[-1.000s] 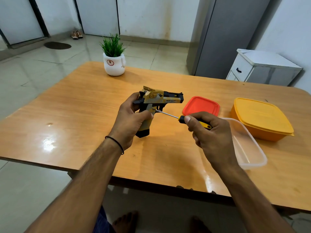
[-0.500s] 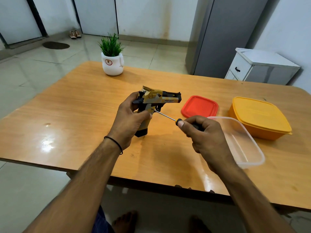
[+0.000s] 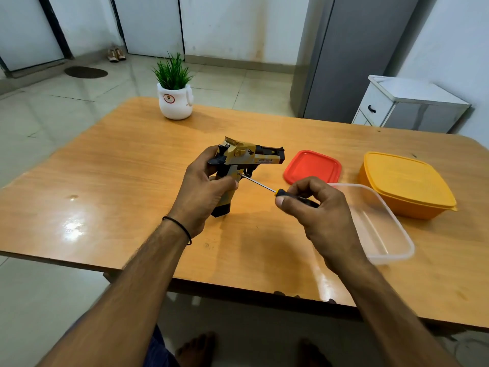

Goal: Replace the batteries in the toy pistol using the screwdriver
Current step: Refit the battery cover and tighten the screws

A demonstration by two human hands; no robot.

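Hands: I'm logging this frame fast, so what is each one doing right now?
Left hand: closed around the toy pistol grip.
Right hand: closed on the screwdriver handle, tip at the grip.

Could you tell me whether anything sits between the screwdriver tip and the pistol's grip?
Nothing visible does. The screwdriver, held in the right hand, already has its tip at the grip of the toy pistol, just above the left hand's thumb.

table [image 3: 111,186] left bare; clear tub [image 3: 383,234] (right) obstructs
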